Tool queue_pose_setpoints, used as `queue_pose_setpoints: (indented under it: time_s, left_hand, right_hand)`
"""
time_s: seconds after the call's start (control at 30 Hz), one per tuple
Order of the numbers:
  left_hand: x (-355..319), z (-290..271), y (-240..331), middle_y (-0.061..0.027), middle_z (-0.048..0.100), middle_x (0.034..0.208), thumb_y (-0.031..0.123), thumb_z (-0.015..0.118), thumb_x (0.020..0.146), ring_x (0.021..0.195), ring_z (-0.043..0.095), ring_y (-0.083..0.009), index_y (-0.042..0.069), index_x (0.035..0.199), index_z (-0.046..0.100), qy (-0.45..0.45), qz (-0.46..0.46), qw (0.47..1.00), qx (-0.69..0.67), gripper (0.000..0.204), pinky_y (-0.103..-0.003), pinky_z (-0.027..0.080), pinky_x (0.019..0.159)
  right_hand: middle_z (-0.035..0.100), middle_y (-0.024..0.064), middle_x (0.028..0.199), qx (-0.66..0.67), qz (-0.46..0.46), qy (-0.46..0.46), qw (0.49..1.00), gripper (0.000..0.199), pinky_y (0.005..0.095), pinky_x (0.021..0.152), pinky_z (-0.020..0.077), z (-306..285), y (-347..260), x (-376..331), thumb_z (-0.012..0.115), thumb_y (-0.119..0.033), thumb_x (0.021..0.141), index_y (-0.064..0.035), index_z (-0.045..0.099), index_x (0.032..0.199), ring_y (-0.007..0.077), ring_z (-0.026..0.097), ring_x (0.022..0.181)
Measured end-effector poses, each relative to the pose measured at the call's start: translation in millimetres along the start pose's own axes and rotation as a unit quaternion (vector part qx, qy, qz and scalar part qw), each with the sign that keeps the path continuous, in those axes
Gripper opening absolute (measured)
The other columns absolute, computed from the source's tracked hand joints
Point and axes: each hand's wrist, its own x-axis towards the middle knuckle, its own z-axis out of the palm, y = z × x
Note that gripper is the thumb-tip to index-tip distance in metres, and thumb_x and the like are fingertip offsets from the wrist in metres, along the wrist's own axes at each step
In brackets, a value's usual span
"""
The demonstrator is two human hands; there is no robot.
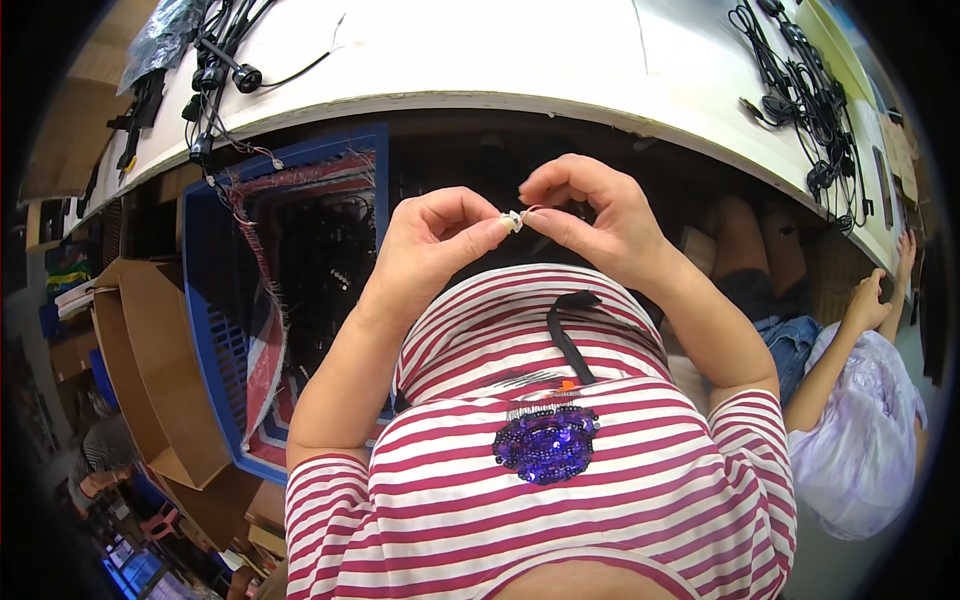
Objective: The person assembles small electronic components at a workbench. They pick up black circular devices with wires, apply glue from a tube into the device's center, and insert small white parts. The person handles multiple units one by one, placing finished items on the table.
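Note:
My left hand [432,247] and my right hand [598,215] meet in front of my chest, just below the white table's edge [480,102]. Both pinch a small whitish twist tie [514,220] between thumb and fingers, my left hand on its left end and my right hand on its right end. A black cable [566,335] hangs down over my red-and-white striped shirt beneath the hands; where its upper end goes is hidden behind the right hand.
A blue plastic crate [215,330] lined with a woven sack holds black cables at my left. Brown cardboard boxes [140,370] stand beside it. Bundles of black cables lie on the table at far left [215,60] and far right [805,95]. Another person [860,400] sits at my right.

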Motion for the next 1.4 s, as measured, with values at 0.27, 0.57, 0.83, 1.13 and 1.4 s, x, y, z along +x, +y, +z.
queue_pose_setpoints:
  time_s: [0.27, 0.57, 0.83, 1.13, 1.4]
  left_hand:
    - [3.6, 9.6, -15.3, -0.0001, 0.058, 0.072, 0.01, 0.063, 0.079, 0.067, 0.05, -0.0048, 0.003, 0.078, 0.06, 0.057, 0.039, 0.995, -0.078, 0.008, -0.018, 0.037, 0.063]
    - [-1.6, 7.3, -9.4, 0.0003, 0.057, 0.071, 0.01, 0.063, 0.078, 0.065, 0.047, -0.0056, 0.004, 0.076, 0.06, 0.038, 0.023, 0.993, -0.109, 0.008, -0.019, 0.036, 0.061]
    - [-7.3, 3.6, -1.2, 0.0009, 0.058, 0.068, 0.013, 0.066, 0.079, 0.063, 0.048, -0.0037, 0.002, 0.076, 0.062, 0.007, 0.026, 0.997, -0.077, 0.012, -0.018, 0.038, 0.059]
    - [2.0, -0.7, -23.5, -0.003, 0.053, 0.101, 0.0, 0.067, 0.068, 0.092, 0.051, -0.0101, 0.004, 0.11, 0.047, 0.028, 0.058, 0.998, -0.03, 0.046, -0.023, 0.042, 0.083]
    - [13.0, 19.4, -53.7, -0.0012, 0.052, 0.097, 0.002, 0.049, 0.087, 0.089, 0.049, -0.009, 0.005, 0.126, 0.038, -0.106, 0.129, 0.98, -0.104, 0.041, -0.023, 0.041, 0.079]
  right_hand:
    - [0.059, 0.0076, 0.077, -0.156, -0.162, 0.07, 0.972, 0.015, 0.0248, 0.054, 0.0479, 10.3, -1.3, -11.6, 0.065, 0.003, 0.07, -0.0024, 0.061, 0.084, 0.0172, 0.058, 0.064]
    - [0.06, 0.0075, 0.077, -0.206, -0.197, 0.076, 0.955, 0.016, 0.0244, 0.052, 0.0489, 17.1, -0.5, -9.9, 0.065, 0.002, 0.069, -0.0033, 0.062, 0.084, 0.0175, 0.059, 0.062]
    - [0.059, 0.0089, 0.077, -0.178, -0.159, 0.061, 0.969, 0.014, 0.0246, 0.055, 0.0487, 18.3, -6.0, -2.7, 0.066, -0.001, 0.071, -0.0022, 0.062, 0.085, 0.0184, 0.059, 0.063]
    - [0.06, 0.0035, 0.075, 0.263, 0.192, 0.018, 0.945, 0.012, 0.0197, 0.062, 0.0466, 14.4, -7.5, 3.6, 0.062, -0.012, 0.083, -0.0005, 0.061, 0.087, 0.0082, 0.057, 0.069]
    - [0.06, 0.0044, 0.079, 0.102, -0.083, 0.093, 0.987, 0.008, 0.0226, 0.059, 0.0481, 5.8, -11.2, 7.0, 0.066, -0.006, 0.076, -0.0058, 0.062, 0.083, 0.0123, 0.057, 0.069]
